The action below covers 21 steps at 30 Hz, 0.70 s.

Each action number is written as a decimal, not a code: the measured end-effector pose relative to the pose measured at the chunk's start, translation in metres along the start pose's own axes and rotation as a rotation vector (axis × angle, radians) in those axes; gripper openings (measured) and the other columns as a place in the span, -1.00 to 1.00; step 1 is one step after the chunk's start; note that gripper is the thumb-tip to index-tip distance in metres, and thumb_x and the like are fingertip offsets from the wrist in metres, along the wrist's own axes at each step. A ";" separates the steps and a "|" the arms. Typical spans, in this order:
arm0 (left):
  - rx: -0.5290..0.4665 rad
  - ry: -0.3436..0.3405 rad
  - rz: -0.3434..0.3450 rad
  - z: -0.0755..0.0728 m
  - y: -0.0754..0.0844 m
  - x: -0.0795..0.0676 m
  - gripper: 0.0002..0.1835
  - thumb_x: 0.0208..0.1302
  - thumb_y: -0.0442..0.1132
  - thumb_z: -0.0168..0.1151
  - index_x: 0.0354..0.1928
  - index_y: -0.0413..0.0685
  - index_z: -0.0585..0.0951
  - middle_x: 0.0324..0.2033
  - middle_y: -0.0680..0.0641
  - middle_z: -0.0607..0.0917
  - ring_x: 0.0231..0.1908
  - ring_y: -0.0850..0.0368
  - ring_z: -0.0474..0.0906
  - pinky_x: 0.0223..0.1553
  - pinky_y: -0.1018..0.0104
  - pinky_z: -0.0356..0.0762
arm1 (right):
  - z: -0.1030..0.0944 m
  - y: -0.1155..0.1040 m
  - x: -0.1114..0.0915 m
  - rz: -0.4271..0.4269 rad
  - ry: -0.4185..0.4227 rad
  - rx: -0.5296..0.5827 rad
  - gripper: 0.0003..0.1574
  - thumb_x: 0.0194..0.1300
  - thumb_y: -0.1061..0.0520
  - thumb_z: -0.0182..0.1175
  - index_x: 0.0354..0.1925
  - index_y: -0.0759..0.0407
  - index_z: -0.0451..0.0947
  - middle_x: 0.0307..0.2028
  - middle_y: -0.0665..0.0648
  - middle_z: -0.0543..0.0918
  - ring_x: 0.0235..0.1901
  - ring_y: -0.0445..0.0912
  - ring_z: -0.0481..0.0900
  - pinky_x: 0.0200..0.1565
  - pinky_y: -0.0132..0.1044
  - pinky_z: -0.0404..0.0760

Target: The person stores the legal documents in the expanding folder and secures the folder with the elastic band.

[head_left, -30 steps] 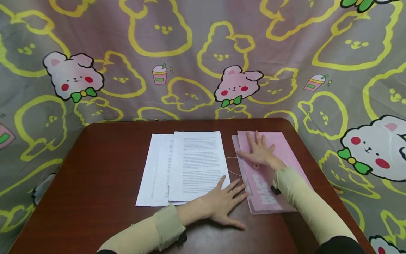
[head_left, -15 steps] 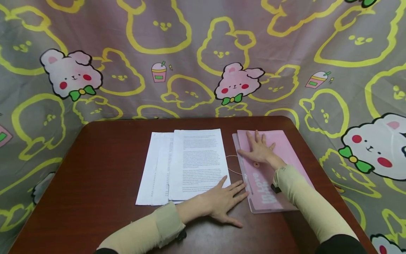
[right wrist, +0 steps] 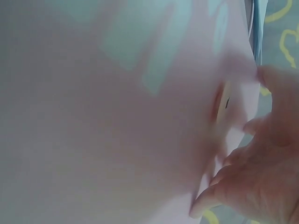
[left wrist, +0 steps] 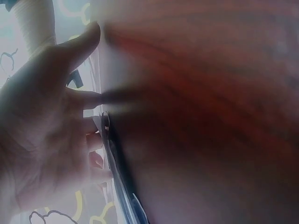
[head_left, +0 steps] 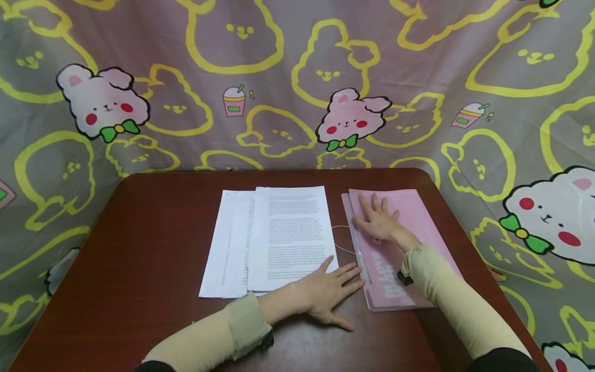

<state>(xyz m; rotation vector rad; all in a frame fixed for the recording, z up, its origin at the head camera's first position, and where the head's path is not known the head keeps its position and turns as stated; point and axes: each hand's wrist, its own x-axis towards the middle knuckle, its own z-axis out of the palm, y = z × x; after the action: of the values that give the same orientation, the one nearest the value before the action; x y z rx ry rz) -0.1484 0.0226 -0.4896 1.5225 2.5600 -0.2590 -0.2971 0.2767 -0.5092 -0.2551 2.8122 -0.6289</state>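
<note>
In the head view my left hand (head_left: pixel 323 294) lies palm down with its fingers spread and straight. Its little finger is at the lower right corner of a stack of printed papers (head_left: pixel 293 237), and other fingertips reach the left edge of a pink document folder (head_left: pixel 418 222). My right hand (head_left: pixel 381 219) rests flat on the folder's upper part, fingers spread. Just below that palm is a round button (head_left: pixel 376 241) on the folder, above white lettering (head_left: pixel 392 279). A thin string (head_left: pixel 341 248) loops out of the folder's left side. The right wrist view shows the fingertips at the pink surface (right wrist: pixel 117 140).
The brown wooden table (head_left: pixel 139 248) extends left of the papers and in front of them. A second paper pile (head_left: pixel 228 243) lies partly beneath the printed stack. Behind and on both sides hangs a grey curtain (head_left: pixel 279 57) with cartoon figures.
The head view has tilted slightly, so the table sits a little higher in it. Both hands keep nearly the same place; the papers and folder have not visibly moved on the table.
</note>
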 end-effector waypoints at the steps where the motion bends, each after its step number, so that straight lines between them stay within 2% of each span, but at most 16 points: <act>1: 0.000 -0.001 0.000 0.000 0.000 0.000 0.13 0.40 0.72 -0.09 0.80 0.28 0.06 0.80 0.04 0.04 0.79 0.17 -0.08 0.75 -0.19 0.09 | 0.001 0.001 0.001 -0.005 0.001 0.004 0.32 0.56 -0.63 -0.16 0.80 0.12 -0.33 0.70 0.57 -0.48 0.64 0.65 -0.58 0.39 0.81 -0.60; 8: 0.015 -0.004 0.002 -0.002 0.000 0.001 0.11 0.42 0.70 -0.08 0.80 0.26 0.08 0.80 0.03 0.06 0.79 0.16 -0.05 0.74 -0.19 0.12 | 0.002 0.001 0.003 -0.006 -0.009 0.018 0.25 0.59 -0.48 -0.04 0.80 0.14 -0.29 0.69 0.59 -0.50 0.63 0.65 -0.61 0.40 0.79 -0.62; 13: 0.029 -0.008 0.000 -0.003 0.000 0.000 0.09 0.43 0.69 -0.07 0.80 0.27 0.08 0.80 0.03 0.06 0.78 0.17 -0.04 0.74 -0.18 0.13 | -0.001 -0.006 -0.004 -0.009 -0.015 -0.002 0.20 0.59 -0.47 0.01 0.79 0.12 -0.15 0.69 0.62 -0.47 0.63 0.68 -0.56 0.39 0.83 -0.55; 16: 0.026 -0.006 0.003 -0.003 0.000 0.000 0.09 0.43 0.69 -0.06 0.80 0.28 0.09 0.80 0.03 0.06 0.78 0.16 -0.03 0.73 -0.18 0.13 | -0.007 -0.012 -0.009 -0.005 -0.022 -0.005 0.13 0.63 -0.37 0.03 0.79 0.13 -0.15 0.69 0.63 -0.45 0.64 0.68 -0.53 0.41 0.82 -0.51; 21: 0.022 -0.006 0.002 -0.003 0.000 0.000 0.08 0.43 0.68 -0.05 0.79 0.29 0.09 0.80 0.03 0.06 0.79 0.16 -0.04 0.73 -0.17 0.15 | -0.008 -0.001 -0.002 -0.017 -0.022 0.024 0.26 0.56 -0.55 0.00 0.81 0.05 -0.20 0.70 0.60 -0.45 0.64 0.67 -0.53 0.39 0.82 -0.54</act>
<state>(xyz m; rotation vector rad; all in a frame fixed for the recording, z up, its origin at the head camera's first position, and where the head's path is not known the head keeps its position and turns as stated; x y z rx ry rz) -0.1489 0.0235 -0.4869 1.5288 2.5594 -0.2924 -0.2970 0.2800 -0.5014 -0.2794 2.7828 -0.6590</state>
